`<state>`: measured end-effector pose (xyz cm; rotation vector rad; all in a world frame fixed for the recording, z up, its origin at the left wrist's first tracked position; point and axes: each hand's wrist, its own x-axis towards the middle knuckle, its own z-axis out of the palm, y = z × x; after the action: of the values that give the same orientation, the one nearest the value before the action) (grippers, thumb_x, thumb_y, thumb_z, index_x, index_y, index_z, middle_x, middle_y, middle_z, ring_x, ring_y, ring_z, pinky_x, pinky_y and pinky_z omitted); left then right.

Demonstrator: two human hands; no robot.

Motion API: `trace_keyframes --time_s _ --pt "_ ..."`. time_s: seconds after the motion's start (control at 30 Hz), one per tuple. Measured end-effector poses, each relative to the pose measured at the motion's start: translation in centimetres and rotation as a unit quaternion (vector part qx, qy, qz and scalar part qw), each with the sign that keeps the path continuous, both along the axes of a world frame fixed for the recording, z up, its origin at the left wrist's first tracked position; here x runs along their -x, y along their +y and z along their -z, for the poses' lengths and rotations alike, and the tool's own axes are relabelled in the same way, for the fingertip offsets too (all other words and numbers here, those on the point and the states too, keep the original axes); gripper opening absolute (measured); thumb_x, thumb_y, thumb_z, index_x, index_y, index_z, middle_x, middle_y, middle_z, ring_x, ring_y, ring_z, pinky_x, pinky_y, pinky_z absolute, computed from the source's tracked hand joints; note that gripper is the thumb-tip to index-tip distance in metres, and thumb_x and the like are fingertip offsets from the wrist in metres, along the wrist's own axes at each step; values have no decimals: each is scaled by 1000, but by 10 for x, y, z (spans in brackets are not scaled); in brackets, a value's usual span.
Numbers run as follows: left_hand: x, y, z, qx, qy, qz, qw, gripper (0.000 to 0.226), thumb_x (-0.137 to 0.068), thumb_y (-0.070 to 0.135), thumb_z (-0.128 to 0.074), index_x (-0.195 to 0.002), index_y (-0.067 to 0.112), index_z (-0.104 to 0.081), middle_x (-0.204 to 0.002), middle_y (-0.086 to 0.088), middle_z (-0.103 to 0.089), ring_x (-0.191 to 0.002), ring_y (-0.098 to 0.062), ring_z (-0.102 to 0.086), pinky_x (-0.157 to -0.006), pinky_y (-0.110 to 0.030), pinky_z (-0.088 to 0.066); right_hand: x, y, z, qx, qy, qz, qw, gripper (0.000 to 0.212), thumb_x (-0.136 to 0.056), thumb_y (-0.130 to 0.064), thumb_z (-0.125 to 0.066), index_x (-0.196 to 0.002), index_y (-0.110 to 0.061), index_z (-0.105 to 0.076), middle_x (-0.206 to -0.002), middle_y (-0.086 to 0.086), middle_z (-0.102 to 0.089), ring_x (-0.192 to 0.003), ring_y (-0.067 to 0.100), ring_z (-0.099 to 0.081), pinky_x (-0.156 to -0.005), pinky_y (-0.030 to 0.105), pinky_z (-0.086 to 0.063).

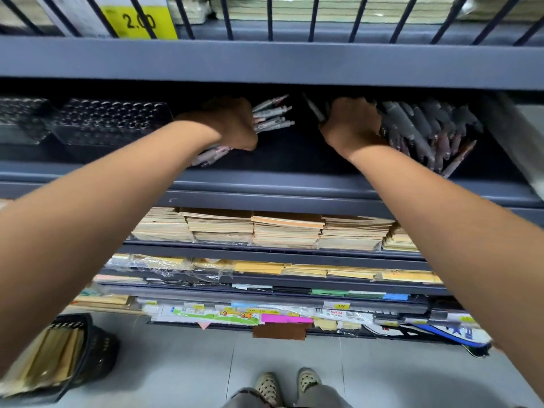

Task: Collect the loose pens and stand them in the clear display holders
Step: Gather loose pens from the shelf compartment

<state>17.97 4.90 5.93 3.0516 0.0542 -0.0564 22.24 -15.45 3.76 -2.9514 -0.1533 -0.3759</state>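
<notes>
Both my arms reach into a dark shelf bay. My left hand (232, 123) grips a bundle of pale pens (272, 116), whose ends stick out right of and below my fist. My right hand (351, 125) is curled at the left edge of a pile of loose dark pens (424, 131) and holds one dark pen (315, 108) that pokes up to its left. Two clear display holders with rows of round holes (109, 122) (23, 119) stand at the left of the same shelf, apart from both hands.
A dark shelf lip (265, 184) runs in front of the pens. Stacked notebooks (265, 231) and paper packs fill the shelves below. A black basket (73, 354) stands on the floor at lower left. My shoes (285, 384) show at the bottom.
</notes>
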Motion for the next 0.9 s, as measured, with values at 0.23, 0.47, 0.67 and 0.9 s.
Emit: trace_keyframes --time_s 0.23,0.47,0.67,0.9 --pt "25 -4 -8 45 -10 -62 997 34 -66 31 -79 -63 11 -52 -64 -3 -57 -56 -15 -53 -47 -20 -33 3 -28 -19 -112 153 -43 981 43 -87 -38 -49 -63 -7 -67 -38 8 -58 -46 24 -59 -53 25 -50" --pt "65 -20 -8 227 -71 -179 955 24 -64 25 -78 -59 12 -58 -38 8 -53 -36 0 -47 -30 -12 -31 36 -61 -9 -417 153 -80 892 27 -84 -26 -68 -66 -6 -68 -50 6 -57 -38 14 -45 -38 21 -38" --pt "135 -27 4 467 -67 -219 854 17 -60 11 -70 -70 14 -57 -60 2 -53 -56 -14 -51 -55 -30 -46 96 -66 9 -629 276 -114 718 10 -86 -16 -70 -84 -6 -69 -67 8 -70 -55 10 -65 -54 19 -55" --pt "214 -16 38 647 -116 -258 708 18 -59 5 -71 -74 12 -65 -70 -9 -61 -61 -22 -62 -55 -33 -57 166 -42 44 -678 347 -188 621 14 -82 -23 -69 -90 -13 -74 -87 14 -73 -70 22 -70 -61 23 -55"
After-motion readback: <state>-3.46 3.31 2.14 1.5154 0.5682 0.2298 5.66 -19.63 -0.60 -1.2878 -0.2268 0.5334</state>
